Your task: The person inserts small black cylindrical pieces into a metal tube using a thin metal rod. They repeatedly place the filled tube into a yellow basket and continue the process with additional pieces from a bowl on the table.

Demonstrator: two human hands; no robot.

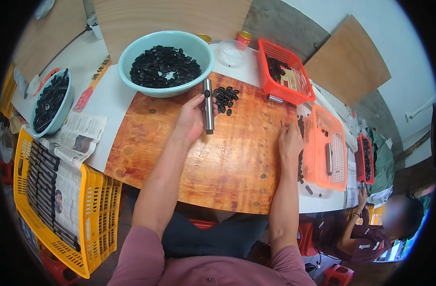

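The mauve shirt (208,271) is closest, below both hands, its sleeves ending where bare forearms reach out over a stained wooden board (227,178) on a white surface (330,205). The left hand (196,117) is clamped on a silver tube (209,112), which stands out lengthwise past the fingers at both ends; a black oval piece (207,94) shows against the tube near the thumb. The right hand (290,138) is at the board's right edge with its fingers curled in; I cannot tell whether its fingertips are together or hold something.

Just right of the left hand, a loose pile of black pieces (223,97) lies on the board. Beyond that hand is a large pale green basin (125,71) full of similar black pieces. Well to its left are a smaller green basin (67,102) of dark parts and, nearer the body, a yellow crate (101,209) with dark rods (44,174) on newspaper.

Beyond the right hand is a red basket (301,78). Just to its right, an orange-pink basket (339,128) contains another silver tube (329,159). Farther right, a co-worker (366,238) sits with hands raised.
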